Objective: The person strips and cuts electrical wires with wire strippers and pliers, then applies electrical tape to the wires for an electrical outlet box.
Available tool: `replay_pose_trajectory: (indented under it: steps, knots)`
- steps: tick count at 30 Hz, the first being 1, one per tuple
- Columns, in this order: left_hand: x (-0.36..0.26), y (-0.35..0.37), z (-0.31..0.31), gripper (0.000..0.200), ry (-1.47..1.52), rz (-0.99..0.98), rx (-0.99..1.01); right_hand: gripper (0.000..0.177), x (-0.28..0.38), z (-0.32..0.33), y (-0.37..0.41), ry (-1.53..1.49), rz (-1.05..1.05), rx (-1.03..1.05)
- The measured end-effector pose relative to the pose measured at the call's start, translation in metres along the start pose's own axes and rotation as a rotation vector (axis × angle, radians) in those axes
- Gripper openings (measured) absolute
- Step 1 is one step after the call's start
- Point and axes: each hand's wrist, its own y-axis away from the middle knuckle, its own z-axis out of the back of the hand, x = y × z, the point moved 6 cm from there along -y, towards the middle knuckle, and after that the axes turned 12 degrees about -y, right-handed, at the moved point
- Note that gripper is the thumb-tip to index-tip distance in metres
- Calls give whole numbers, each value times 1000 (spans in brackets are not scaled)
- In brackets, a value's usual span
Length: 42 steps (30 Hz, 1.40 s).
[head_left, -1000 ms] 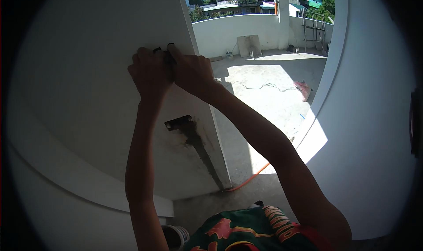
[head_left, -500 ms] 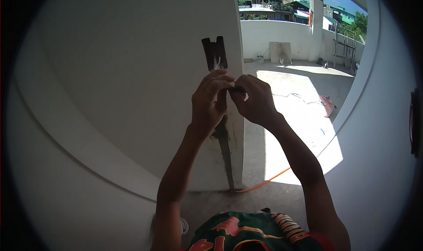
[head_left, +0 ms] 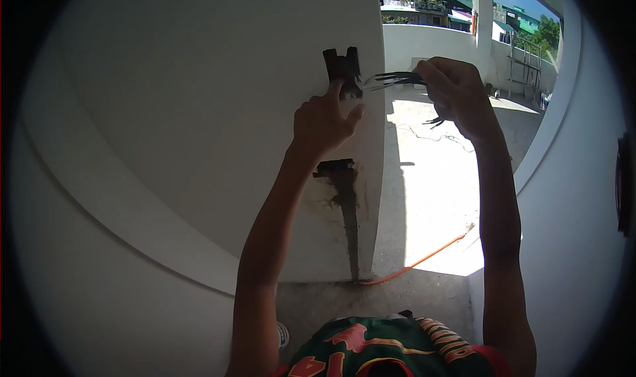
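Note:
My right hand [head_left: 457, 94] is closed round a bundle of black wires [head_left: 401, 78]. Their pale ends point left toward the wall, and a few short dark ends hang below my fist. My left hand [head_left: 326, 122] lies at the lower edge of a dark cut-out [head_left: 342, 64] in the white wall, with the index finger reaching up to it and the thumb spread away. Some light-coloured strands show by the cut-out's right side. What the finger touches inside is too dark to make out.
Below, a second dark slot [head_left: 336, 168] tops a rough grey patched strip [head_left: 348, 225] running to the floor. An orange cable [head_left: 417, 262] crosses the floor. Right of the wall's edge [head_left: 380, 152] lies a sunlit terrace with a metal rack [head_left: 522, 62].
My hands have moved apart: the right went up and to the right with the wires, and the left opened near the cut-out. The view has shifted slightly.

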Motion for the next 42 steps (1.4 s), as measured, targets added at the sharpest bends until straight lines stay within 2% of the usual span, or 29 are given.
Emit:
replay_pose_trajectory:
  steps: [2,4,5,6,8,11,12,14,15,17,20,24,26,29,32,35,37,38,41,42]
  knots:
    - [-3,-5,-5,61,-100,-75,-83,33,-29,-28,40,-423,-228,171]
    - [-6,-12,-14,64,30,-36,150,29,-79,-46,72,-411,-284,177]
    - [-10,-12,-18,66,97,-18,269,28,-100,-51,84,-39,-139,58]
    - [-12,-10,-17,64,164,-23,289,27,-99,-60,92,332,7,-63]
    - [-12,-11,-11,60,290,-42,321,26,-97,-62,96,243,16,-57]
    - [-8,-12,-3,53,756,75,322,29,-57,-57,91,129,-10,-6]
    - [-11,-11,-3,52,653,90,321,29,-58,-52,90,53,-138,-6]
    - [-16,-7,-2,49,447,117,310,29,-63,-42,88,-202,-187,-21]
    - [-16,-8,-4,49,425,85,326,29,-70,-37,87,-214,-161,-76]
    - [-15,-12,-7,51,380,20,353,31,-72,-34,87,-144,-59,-89]
    - [-5,-8,9,53,524,100,205,33,-73,-23,90,-119,10,-134]
    - [-8,-5,9,56,223,22,294,29,-56,30,71,-125,18,-297]
    - [-6,-11,8,59,50,-25,292,28,-35,45,52,10,108,-299]
    - [-9,-15,13,64,9,-22,468,28,-23,43,41,30,155,-227]
    - [-8,-15,9,58,281,71,417,26,-29,33,46,15,97,-155]
    - [-20,-14,11,49,263,-40,447,26,-50,29,54,-187,93,-64]
    - [-17,-17,11,40,343,41,400,25,-61,28,60,-294,69,-45]
    - [-15,-19,11,36,382,79,372,24,-64,27,66,-298,42,-45]
    - [-18,-18,10,40,217,-45,316,24,-66,22,77,-229,26,-50]
    - [-17,-18,14,38,242,-19,257,24,-69,24,78,-238,26,-45]
